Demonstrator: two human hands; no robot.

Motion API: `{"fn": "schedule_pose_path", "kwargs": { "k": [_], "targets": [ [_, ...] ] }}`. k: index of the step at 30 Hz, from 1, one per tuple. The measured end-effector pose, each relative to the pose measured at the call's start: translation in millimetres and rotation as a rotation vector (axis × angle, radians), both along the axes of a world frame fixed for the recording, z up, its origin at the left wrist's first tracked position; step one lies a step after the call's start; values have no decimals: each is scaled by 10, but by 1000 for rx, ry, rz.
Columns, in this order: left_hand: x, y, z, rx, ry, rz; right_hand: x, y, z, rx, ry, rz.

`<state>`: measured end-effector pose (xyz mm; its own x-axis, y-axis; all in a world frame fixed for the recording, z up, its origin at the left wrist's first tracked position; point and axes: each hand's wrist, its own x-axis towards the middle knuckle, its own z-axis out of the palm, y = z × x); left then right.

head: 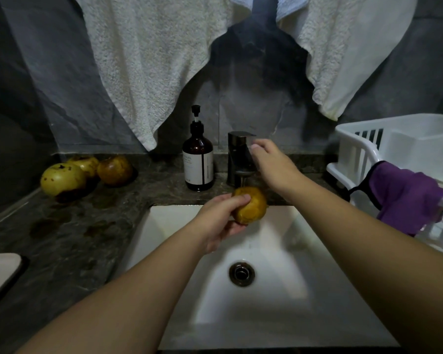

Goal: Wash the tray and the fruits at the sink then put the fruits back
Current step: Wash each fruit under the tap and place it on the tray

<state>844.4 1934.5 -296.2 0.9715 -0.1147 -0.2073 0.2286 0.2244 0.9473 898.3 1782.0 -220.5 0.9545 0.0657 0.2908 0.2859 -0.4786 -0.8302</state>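
my left hand [221, 221] grips a round yellow-brown fruit [251, 204] under the dark metal faucet [238, 154]. my right hand [271, 164] rests relaxed on its handle.

desk [92, 226]: dark mottled stone, spans the middle of the frame, stained at left
fruits [85, 175]: three bruised yellow ones clustered at left, touching
pump bottle [198, 162]: brown, upright, centre
faucet [238, 157]: dark, beside the bottle
rack [363, 154]: white plastic, right edge

head cam | looks forward and down | close over sink [317, 251] | single view
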Motion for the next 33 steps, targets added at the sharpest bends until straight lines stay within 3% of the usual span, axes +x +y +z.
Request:
{"fn": "schedule_pose_path", "kwargs": {
  "k": [3, 6, 8, 10, 15, 19, 22, 24, 28, 31, 33],
  "targets": [
    [-21, 25, 24, 14, -24, -19, -174, -20, -178, -69, 12, -204],
    [-27, 67, 24, 26, -50, -8, -405, -16, -470, -124, 226, -127],
    [-26, 84, 16, 54, -72, 7, -515, 23, -550, 110, 527, 61],
    [-34, 82, 6, 104, -86, 14, -524, 40, -586, 380, 688, 190],
    [-37, -23, -11, 359, -12, -87, -435, 67, -729, 368, 488, 94],
    [-26, -99, -48, 379, -22, -93, -438, 25, -759, 400, 647, 95],
    [-40, -118, -69, 296, 102, -145, -432, 41, -813, 178, 463, 91],
    [-6, -105, -83, 264, 84, -107, -425, 46, -832, 121, 404, 109],
    [29, -125, -94, 398, -72, -38, -418, 75, -783, 221, 571, 67],
    [-32, -140, -62, 275, 87, -107, -431, 70, -801, 170, 430, 81],
    [2, -145, -72, 291, 56, -74, -423, 36, -823, 172, 434, 101]
  ]
}}
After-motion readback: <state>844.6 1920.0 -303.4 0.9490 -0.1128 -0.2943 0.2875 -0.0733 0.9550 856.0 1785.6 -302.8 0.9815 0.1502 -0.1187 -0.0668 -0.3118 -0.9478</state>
